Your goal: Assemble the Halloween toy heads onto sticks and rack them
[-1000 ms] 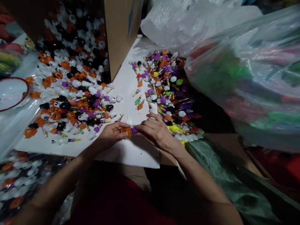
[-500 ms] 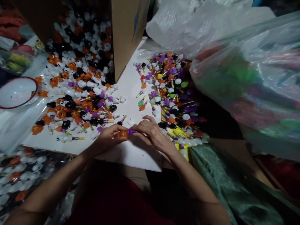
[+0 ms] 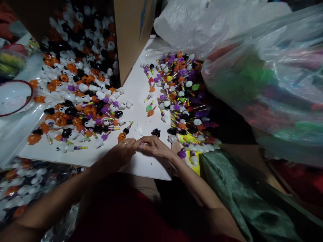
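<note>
My left hand (image 3: 121, 154), with a ring on one finger, and my right hand (image 3: 155, 148) meet fingertip to fingertip over a white board (image 3: 148, 164). Between them they hold a small striped stick with a purple tip (image 3: 143, 144), mostly hidden by my fingers. An orange pumpkin-shaped toy (image 3: 122, 136) lies just above my left hand. A black spiky toy head (image 3: 155, 132) sits just above my right hand. A heap of ghost, pumpkin and skull toys (image 3: 75, 94) spreads to the left, and a heap of toy sticks (image 3: 181, 90) lies to the right.
A cardboard box wall (image 3: 133, 33) rises behind the board. A large clear plastic bag of colourful items (image 3: 252, 84) fills the right side. A white bowl with a red rim (image 3: 12, 97) sits at far left. Green fabric (image 3: 239, 198) lies at lower right.
The orange pumpkin toy has left my hands and now lies on the board. My hands now hold only the thin striped stick with its purple tip, and they have moved closer together.
</note>
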Tool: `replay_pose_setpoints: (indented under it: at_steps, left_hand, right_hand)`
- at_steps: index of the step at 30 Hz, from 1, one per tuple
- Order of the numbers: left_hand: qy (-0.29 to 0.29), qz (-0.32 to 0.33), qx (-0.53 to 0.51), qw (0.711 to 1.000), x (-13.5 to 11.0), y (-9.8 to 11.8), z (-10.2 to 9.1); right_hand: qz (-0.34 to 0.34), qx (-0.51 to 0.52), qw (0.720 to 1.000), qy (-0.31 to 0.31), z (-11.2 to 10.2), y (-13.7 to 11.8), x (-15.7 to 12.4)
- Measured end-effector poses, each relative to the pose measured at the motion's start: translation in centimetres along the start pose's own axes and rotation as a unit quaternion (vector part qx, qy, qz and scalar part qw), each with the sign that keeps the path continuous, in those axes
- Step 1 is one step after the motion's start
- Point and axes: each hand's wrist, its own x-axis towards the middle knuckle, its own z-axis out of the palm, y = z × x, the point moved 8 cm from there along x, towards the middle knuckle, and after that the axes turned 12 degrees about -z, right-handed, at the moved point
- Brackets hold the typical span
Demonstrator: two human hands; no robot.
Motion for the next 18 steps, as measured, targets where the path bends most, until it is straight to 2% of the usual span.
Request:
replay_pose_setpoints:
  at_steps: [2, 4, 6, 8, 10, 12, 14, 15, 17, 18]
  left_hand:
    - [-0.013, 0.036, 0.061, 0.997, -0.2, 0.5, 0.3]
    - [-0.031, 0.042, 0.088, 0.995, 0.2, 0.2, 0.0]
    - [-0.054, 0.031, 0.061, 0.996, 1.0, -0.5, -0.6]
    - [-0.063, -0.010, -0.025, 0.998, 2.1, -1.8, -1.5]
    - [-0.052, -0.103, -0.146, 0.983, 2.8, -4.0, -2.1]
    - [-0.037, -0.217, -0.272, 0.937, 2.9, -6.3, -2.0]
    - [-0.042, -0.293, -0.375, 0.878, 2.6, -7.5, -1.2]
    - [-0.052, -0.309, -0.414, 0.855, 2.4, -7.5, -0.7]
    - [-0.076, -0.310, -0.451, 0.834, 2.4, -7.0, -0.2]
    - [-0.086, -0.300, -0.444, 0.840, 2.5, -6.6, -0.2]
  right_hand:
    - [0.043, 0.104, 0.994, -0.015, 1.1, 1.6, 0.1]
    - [0.077, 0.191, 0.979, -0.006, 1.9, 2.9, 0.3]
    - [0.094, 0.244, 0.965, 0.015, 2.3, 3.6, 0.6]
    - [0.092, 0.217, 0.971, 0.033, 1.8, 3.3, 0.8]
    - [0.057, 0.080, 0.994, 0.052, 0.3, 1.9, 0.8]
    - [-0.020, -0.122, 0.991, 0.049, -1.3, -0.9, 0.7]
    - [-0.106, -0.304, 0.946, 0.026, -1.7, -3.7, 0.4]
    - [-0.133, -0.376, 0.917, 0.010, -1.5, -4.6, 0.2]
    - [-0.151, -0.478, 0.865, -0.015, -1.0, -5.3, 0.0]
    - [-0.153, -0.511, 0.846, -0.024, -0.8, -5.3, 0.0]
